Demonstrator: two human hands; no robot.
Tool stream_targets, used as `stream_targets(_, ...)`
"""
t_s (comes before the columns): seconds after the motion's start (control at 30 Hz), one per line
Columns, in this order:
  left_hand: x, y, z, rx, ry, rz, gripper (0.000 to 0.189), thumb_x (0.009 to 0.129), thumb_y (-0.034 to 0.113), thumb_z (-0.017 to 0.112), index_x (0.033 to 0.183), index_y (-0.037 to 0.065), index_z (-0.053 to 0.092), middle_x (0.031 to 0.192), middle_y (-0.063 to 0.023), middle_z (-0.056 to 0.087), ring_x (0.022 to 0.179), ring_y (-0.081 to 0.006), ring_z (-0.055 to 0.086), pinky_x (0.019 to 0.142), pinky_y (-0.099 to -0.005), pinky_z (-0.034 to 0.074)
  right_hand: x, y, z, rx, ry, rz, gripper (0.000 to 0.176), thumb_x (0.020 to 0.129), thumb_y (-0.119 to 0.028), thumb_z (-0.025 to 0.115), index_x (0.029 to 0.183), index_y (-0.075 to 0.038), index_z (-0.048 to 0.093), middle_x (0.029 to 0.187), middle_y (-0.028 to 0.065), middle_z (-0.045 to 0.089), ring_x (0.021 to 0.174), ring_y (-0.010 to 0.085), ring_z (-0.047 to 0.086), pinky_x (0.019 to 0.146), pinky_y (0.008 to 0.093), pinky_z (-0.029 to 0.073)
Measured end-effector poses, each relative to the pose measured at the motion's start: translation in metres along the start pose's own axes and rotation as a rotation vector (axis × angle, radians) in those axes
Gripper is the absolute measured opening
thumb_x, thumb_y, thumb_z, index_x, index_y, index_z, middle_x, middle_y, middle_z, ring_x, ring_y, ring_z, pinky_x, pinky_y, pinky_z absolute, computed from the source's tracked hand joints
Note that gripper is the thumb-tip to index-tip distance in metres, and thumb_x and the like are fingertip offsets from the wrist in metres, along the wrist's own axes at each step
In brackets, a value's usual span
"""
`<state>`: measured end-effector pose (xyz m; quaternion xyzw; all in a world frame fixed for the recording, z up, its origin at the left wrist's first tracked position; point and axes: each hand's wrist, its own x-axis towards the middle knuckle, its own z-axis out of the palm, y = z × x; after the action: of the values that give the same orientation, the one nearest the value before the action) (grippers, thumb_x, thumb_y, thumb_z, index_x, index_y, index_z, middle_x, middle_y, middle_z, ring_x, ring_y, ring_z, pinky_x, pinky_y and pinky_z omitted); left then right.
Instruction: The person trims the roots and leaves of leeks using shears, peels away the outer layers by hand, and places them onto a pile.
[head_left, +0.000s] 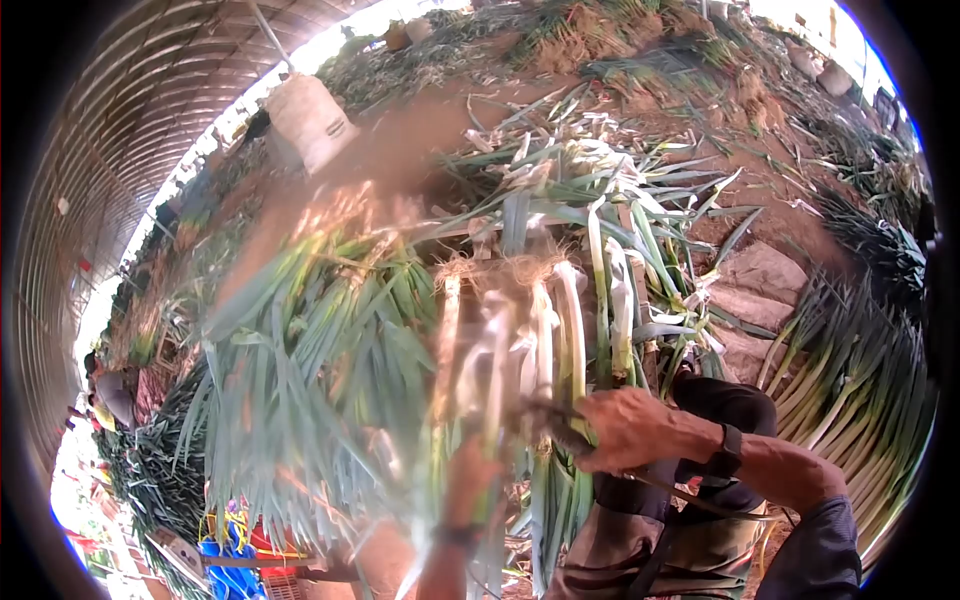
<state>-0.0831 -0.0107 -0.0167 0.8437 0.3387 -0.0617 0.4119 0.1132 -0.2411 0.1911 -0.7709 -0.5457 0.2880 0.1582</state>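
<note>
In the head view, my left hand (pixel 468 482) is smeared by motion at the lower middle, closed around a pale leek (pixel 494 385) that rises from it. My right hand (pixel 635 430) is wrapped around a dark air gun (pixel 555 424), its nozzle end pointing left toward the stalks. A thin hose (pixel 705 500) trails from it to the right. Between and beyond my hands, more leeks (pixel 570 325) lie with roots away from me and white shafts side by side. At the left is a thick heap of green-leaved leeks (pixel 320 370).
Trimmed leaves and peelings (pixel 600 165) are piled just beyond the leeks. Rows of long leeks (pixel 850 400) lie on the ground at the right. A white sack (pixel 308 120) stands at the upper left; a blue container (pixel 228 565) and red basket (pixel 275 545) sit at lower left.
</note>
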Motion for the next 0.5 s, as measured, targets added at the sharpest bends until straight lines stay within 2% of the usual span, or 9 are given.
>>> stream_targets(0.1, -0.006, -0.002, 0.012, 0.179, 0.142, 0.031, 0.079, 0.064, 0.035, 0.091, 0.126, -0.001, 0.058, 0.117, -0.0255, 0.067, 0.110, -0.0383, 0.065, 0.092, -0.0444, 0.052, -0.006, -0.007, 0.005, 0.068, -0.086, -0.050, 0.054, 0.070, -0.037, 0.073, 0.104, 0.003, 0.061, 0.084, 0.0170, 0.066, 0.073, 0.0330, 0.066, 0.070, 0.0433, 0.054)
stream_targets(0.13, -0.009, 0.013, 0.002, 0.180, 0.059, -0.020, 0.078, 0.065, 0.032, 0.089, 0.128, -0.001, 0.057, 0.121, -0.0262, 0.066, 0.111, -0.0394, 0.065, 0.093, -0.0445, 0.053, -0.003, -0.002, 0.011, 0.049, -0.077, -0.044, 0.053, 0.070, -0.037, 0.073, 0.104, 0.002, 0.061, 0.084, 0.0165, 0.065, 0.073, 0.0327, 0.066, 0.070, 0.0433, 0.053)
stream_targets(0.23, -0.003, 0.023, 0.000, 0.080, 0.118, 0.028, 0.075, 0.067, 0.030, 0.087, 0.128, -0.001, 0.057, 0.118, -0.0271, 0.066, 0.109, -0.0403, 0.065, 0.092, -0.0450, 0.053, 0.004, 0.007, 0.016, -0.001, -0.031, -0.004, 0.053, 0.070, -0.038, 0.075, 0.101, 0.002, 0.059, 0.082, 0.0177, 0.063, 0.074, 0.0358, 0.065, 0.070, 0.0458, 0.052)
stream_targets(0.27, 0.014, 0.004, 0.018, 0.095, 0.278, 0.106, 0.071, 0.068, 0.029, 0.085, 0.127, -0.001, 0.058, 0.113, -0.0281, 0.067, 0.107, -0.0412, 0.065, 0.090, -0.0457, 0.053, 0.006, 0.011, 0.017, -0.038, 0.013, -0.018, 0.054, 0.070, -0.038, 0.076, 0.101, 0.003, 0.059, 0.082, 0.0182, 0.063, 0.075, 0.0367, 0.065, 0.070, 0.0464, 0.052)
stream_targets(0.37, 0.034, 0.031, 0.002, 0.089, 0.291, 0.151, 0.072, 0.068, 0.025, 0.085, 0.130, 0.000, 0.057, 0.110, -0.0253, 0.069, 0.106, -0.0382, 0.066, 0.090, -0.0450, 0.052, 0.012, 0.011, 0.016, -0.055, 0.074, -0.017, 0.058, 0.070, -0.041, 0.077, 0.099, 0.004, 0.057, 0.085, 0.0207, 0.063, 0.082, 0.0401, 0.065, 0.073, 0.0480, 0.052)
stream_targets(0.4, 0.034, 0.046, -0.008, 0.027, 0.223, 0.130, 0.073, 0.069, 0.019, 0.083, 0.134, 0.002, 0.055, 0.112, -0.0222, 0.070, 0.108, -0.0350, 0.067, 0.092, -0.0433, 0.052, 0.014, 0.012, 0.020, -0.063, 0.104, -0.023, 0.059, 0.070, -0.042, 0.077, 0.100, 0.005, 0.057, 0.086, 0.0210, 0.063, 0.083, 0.0402, 0.065, 0.074, 0.0480, 0.052)
stream_targets(0.5, 0.046, 0.038, 0.003, 0.023, 0.349, 0.245, 0.069, 0.072, 0.016, 0.080, 0.136, 0.003, 0.055, 0.117, -0.0193, 0.070, 0.110, -0.0331, 0.067, 0.094, -0.0429, 0.052, 0.016, 0.013, 0.021, -0.032, 0.081, 0.025, 0.060, 0.070, -0.043, 0.077, 0.101, 0.005, 0.059, 0.090, 0.0222, 0.064, 0.085, 0.0405, 0.065, 0.077, 0.0480, 0.052)
